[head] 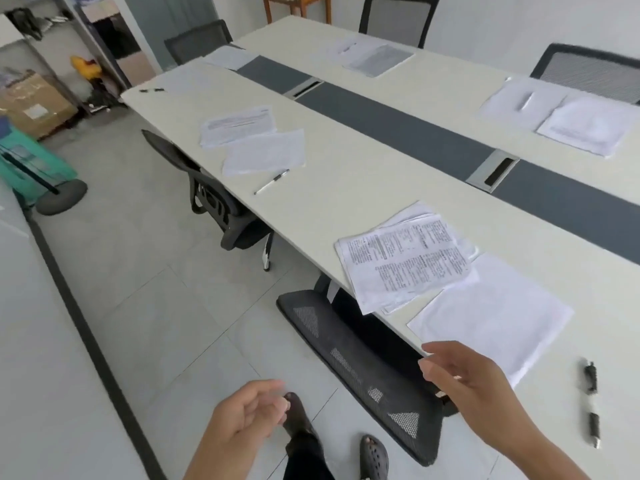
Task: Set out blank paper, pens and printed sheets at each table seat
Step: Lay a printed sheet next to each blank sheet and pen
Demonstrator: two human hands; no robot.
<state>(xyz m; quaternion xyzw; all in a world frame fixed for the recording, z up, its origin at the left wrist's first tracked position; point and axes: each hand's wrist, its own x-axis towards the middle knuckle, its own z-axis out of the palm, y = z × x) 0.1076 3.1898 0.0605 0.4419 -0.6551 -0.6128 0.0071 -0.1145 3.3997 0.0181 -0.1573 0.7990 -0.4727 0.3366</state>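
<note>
Fingers, L: left hand (247, 415) low centre of frame, over the floor. Loosely curled, nothing in them.
Fingers, R: right hand (465, 379) lower right of frame, slack and parted, holding nothing. Hangs over the chair back (363, 365), just beside the near corner of the blank paper. Touching it or not, can't tell.
Near seat: printed sheets (405, 261) fanned untidily, one corner poking out past the counter (346, 188) edge. Blank paper (491, 313) lies right of them, meeting their lower right edge. Pen (592, 403) apart from both, far lower right.
Next seat: 2nd set of sheets (239, 128) w/ blank page (265, 152) and 2nd pen (272, 181), centre-left of frame.
Handling, paper: light, floppy, prob. slides easily on the smooth counter. Lift by a corner w/ thumb under, or press flat and slide.
Handling, printed stack: loose, likely to fan more if grabbed one-sided. Square it w/ both hands at opposite edges.
Handling, pen: light, stiff, likely to roll. Pinch mid-barrel.
Writing: dense black print in blocks on the top sheet, too blurred to read. No brand or label legible anywhere.
</note>
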